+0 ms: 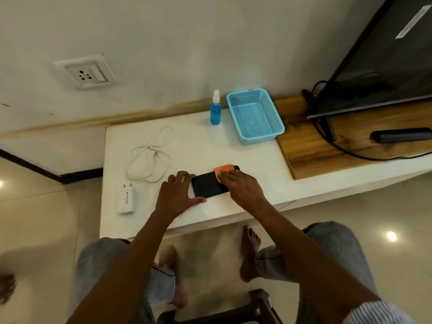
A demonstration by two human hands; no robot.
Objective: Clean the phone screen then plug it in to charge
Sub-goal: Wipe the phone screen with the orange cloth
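Note:
A black phone (209,186) lies screen up on the white counter (233,148). My left hand (177,194) holds the phone's left end, with fingers at its far edge and the thumb along its near edge. My right hand (240,185) presses an orange cloth (223,170) onto the right part of the screen with flat fingers. A white charging cable (149,157) lies coiled to the left of the phone. Near the counter's front left corner lies a white charger adapter (127,199). A wall socket (86,73) is on the wall at upper left.
A blue spray bottle (215,111) stands at the back of the counter beside a blue mesh basket (256,115). To the right are a wooden board (350,141), a TV (385,54) with a black cable, and a dark remote (401,134). A stool (233,312) is below.

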